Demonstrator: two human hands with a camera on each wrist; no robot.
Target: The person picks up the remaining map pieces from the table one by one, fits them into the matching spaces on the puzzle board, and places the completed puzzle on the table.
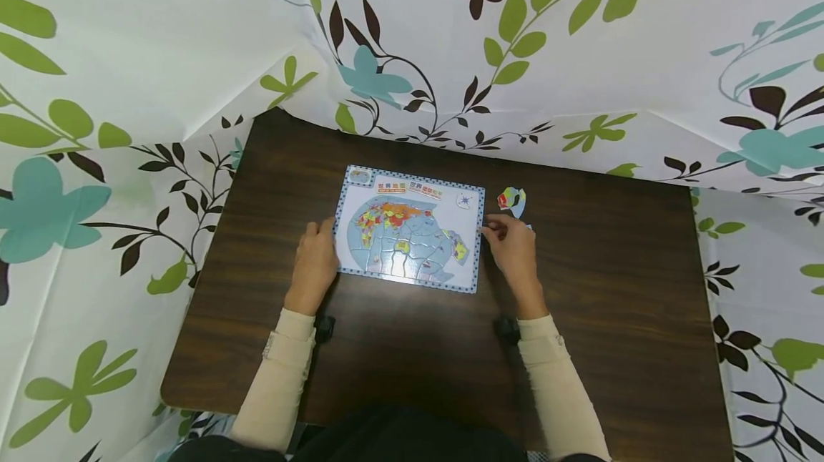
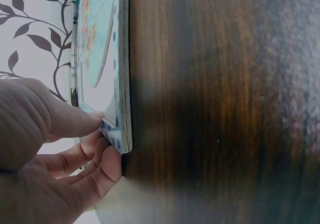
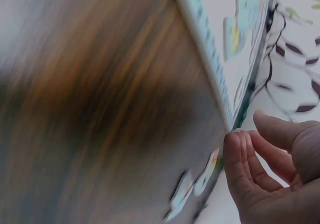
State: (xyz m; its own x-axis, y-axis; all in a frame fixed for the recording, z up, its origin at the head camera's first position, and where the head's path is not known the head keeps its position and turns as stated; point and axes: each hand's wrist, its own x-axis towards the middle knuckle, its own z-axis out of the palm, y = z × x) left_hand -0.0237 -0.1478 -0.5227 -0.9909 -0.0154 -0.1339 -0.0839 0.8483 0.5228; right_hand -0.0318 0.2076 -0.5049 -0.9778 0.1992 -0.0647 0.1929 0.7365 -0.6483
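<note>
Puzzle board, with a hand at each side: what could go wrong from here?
The right hand is close to the loose pieces and might knock them away. The map has a gap toward its right side, so pieces bordering it may slide if the puzzle board tips. With the left hand at the opposite edge, uneven pushing could turn the board.

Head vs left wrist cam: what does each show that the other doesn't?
Only head: the right grip at the right edge of the puzzle board, loose pieces near that hand, and the compass mark printed on the board.

Only left wrist: the palm side of the left fingers and, close up, the board's thickness.

Both: the left grip at the board's left end, the tabletop and the leaf-patterned sheet.
</note>
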